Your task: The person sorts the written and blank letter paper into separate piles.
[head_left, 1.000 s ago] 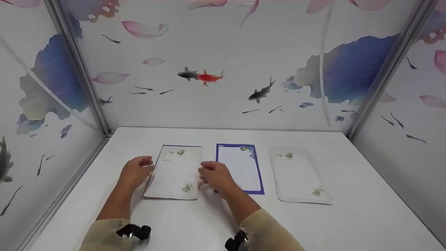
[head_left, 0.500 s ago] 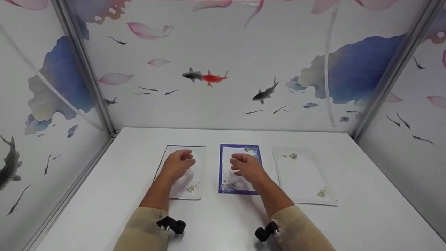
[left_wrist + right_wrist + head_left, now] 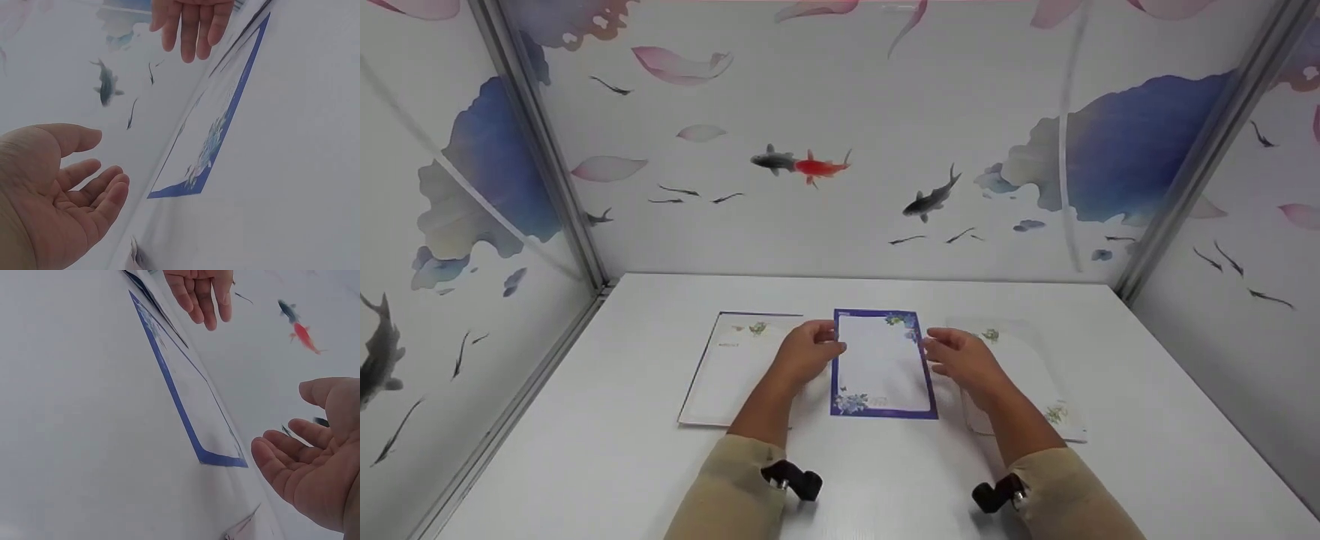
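A blue-bordered sheet of paper (image 3: 885,367) with printed flowers lies flat in the middle of the table. My left hand (image 3: 808,352) hovers by its left edge, fingers relaxed and loosely bent. On the other side, my right hand (image 3: 966,364) hangs near the right edge in the same loose way. Both wrist views show a gap between the hands and the paper; the left hand (image 3: 73,197) and the right hand (image 3: 315,455) hold nothing. To the left lies a pale paper stack (image 3: 720,382) with green floral prints, partly covered by my left arm.
Another pale stack of paper (image 3: 1027,382) with similar prints lies at the right, partly behind my right hand and arm. The white table (image 3: 885,480) meets printed panels (image 3: 840,240) at the back and sides. Metal posts (image 3: 577,247) stand at the corners.
Both hands have moved right, from either side of the left stack to either side of the blue-bordered sheet. The papers stay in place on the table; the view has shifted slightly.
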`<state>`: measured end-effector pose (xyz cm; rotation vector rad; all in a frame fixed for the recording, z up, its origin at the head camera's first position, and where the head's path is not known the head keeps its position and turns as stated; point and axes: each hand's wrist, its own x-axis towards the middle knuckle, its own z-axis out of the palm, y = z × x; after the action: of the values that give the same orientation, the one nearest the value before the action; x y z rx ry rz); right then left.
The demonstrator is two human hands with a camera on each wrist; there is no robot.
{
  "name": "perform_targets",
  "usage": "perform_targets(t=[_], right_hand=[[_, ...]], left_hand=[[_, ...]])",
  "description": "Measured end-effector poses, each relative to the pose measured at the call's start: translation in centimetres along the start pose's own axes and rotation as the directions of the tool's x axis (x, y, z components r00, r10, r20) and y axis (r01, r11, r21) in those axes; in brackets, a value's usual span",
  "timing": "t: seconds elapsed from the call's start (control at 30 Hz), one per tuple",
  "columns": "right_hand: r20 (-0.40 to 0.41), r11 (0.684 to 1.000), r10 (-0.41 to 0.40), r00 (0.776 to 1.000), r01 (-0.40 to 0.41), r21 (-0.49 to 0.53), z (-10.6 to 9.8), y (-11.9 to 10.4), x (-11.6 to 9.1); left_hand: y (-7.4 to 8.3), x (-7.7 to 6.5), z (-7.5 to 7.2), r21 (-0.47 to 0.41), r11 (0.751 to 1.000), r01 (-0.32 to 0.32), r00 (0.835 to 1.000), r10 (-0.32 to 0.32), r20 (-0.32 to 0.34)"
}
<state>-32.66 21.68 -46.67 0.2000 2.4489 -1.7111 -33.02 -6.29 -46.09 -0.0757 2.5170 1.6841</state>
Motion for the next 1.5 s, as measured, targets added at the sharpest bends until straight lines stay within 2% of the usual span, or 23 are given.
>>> perform_targets(t=[0.13, 0.3, 0.5, 0.63, 0.7, 0.8, 0.93, 1.07, 1.13, 1.2, 1.33, 1.5], right_hand=[[-0.008, 1.000, 0.007, 1.000, -0.007, -0.017, -0.4, -0.1, 0.0], [-0.020, 0.995, 0.007, 1.000, -0.009, -0.100, -0.3, 0.3, 0.0], [0.000, 0.977, 0.042, 0.999, -0.041, -0.210, 0.0, 0.8, 0.2], [0.031, 0.970, 0.029, 0.999, -0.021, -0.240, 0.0, 0.8, -0.1], [0.047, 0.959, 0.021, 0.999, -0.007, -0.282, 0.1, 0.8, -0.3], [0.075, 0.929, 0.017, 0.997, 0.013, -0.371, 0.4, 0.9, -0.7], [0.130, 0.860, 0.002, 0.992, 0.065, -0.506, 0.9, 1.0, -0.9], [0.181, 0.785, -0.029, 0.983, 0.134, -0.605, 1.4, 1.2, -1.2], [0.191, 0.763, -0.033, 0.981, 0.148, -0.630, 1.5, 1.2, -1.3], [0.196, 0.748, -0.036, 0.980, 0.157, -0.645, 1.6, 1.2, -1.5], [0.178, 0.747, -0.022, 0.984, 0.135, -0.651, 1.8, 1.0, -1.8], [0.152, 0.758, -0.010, 0.988, 0.107, -0.644, 1.8, 0.9, -2.0]], left_hand=[[0.2, -0.2, 0.3, 0.011, 1.000, 0.007, 1.000, -0.007, -0.002], [-0.6, -0.2, 0.7, 0.049, 0.999, 0.009, 1.000, -0.009, -0.005], [-1.0, -0.4, 0.9, 0.130, 0.991, 0.014, 0.998, -0.022, 0.058], [-1.0, -0.6, 0.9, 0.155, 0.988, 0.014, 0.996, -0.027, 0.079], [-1.1, -0.7, 1.0, 0.198, 0.980, 0.013, 0.995, -0.032, 0.094], [-1.3, -0.9, 1.4, 0.298, 0.955, -0.013, 0.990, -0.029, 0.138], [-1.5, -1.1, 2.0, 0.406, 0.912, -0.064, 0.979, -0.021, 0.201], [-1.3, -1.5, 2.6, 0.534, 0.834, -0.138, 0.969, 0.002, 0.248], [-1.2, -1.7, 2.8, 0.584, 0.795, -0.163, 0.966, 0.009, 0.258], [-1.1, -1.9, 2.9, 0.612, 0.771, -0.175, 0.965, 0.012, 0.260], [-0.8, -2.1, 3.0, 0.616, 0.771, -0.163, 0.969, 0.007, 0.248], [-0.6, -2.2, 3.0, 0.611, 0.769, -0.190, 0.966, 0.036, 0.255]])
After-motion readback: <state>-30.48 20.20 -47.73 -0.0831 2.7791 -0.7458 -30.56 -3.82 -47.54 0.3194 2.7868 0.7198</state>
